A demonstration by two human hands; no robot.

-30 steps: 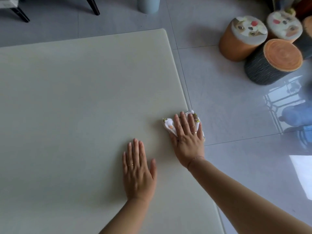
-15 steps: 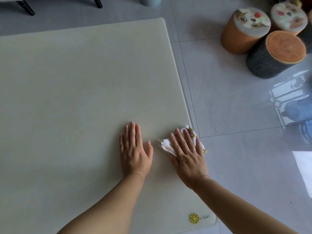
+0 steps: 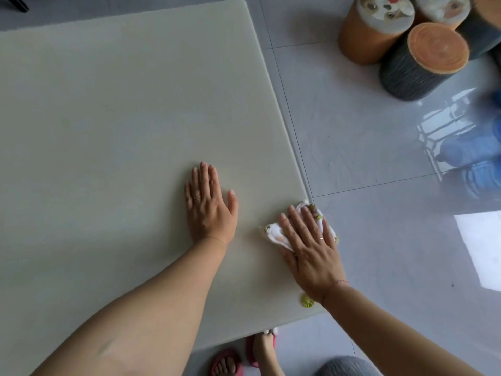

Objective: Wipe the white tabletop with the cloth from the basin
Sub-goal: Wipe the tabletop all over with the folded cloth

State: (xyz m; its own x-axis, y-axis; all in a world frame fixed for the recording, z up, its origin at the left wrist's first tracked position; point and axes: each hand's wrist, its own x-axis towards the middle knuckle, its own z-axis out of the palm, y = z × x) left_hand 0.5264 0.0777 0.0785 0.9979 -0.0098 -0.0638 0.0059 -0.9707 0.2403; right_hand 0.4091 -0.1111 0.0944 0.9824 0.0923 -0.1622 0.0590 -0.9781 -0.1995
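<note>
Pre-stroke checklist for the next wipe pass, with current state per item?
1. Cloth under right hand: ok, straight fingers press it flat.
2. Cloth fully on tabletop: not ok, it sits at the right edge and a corner seems to stick out past it.
3. Left hand steadying: ok, flat on the tabletop, apart from the cloth.
4. Lane leftward free: not ok, the left hand lies in it.
5. Lane toward the near edge: ok, only a flat yellow sticker there.
6. Cloth damp enough: cannot tell.
</note>
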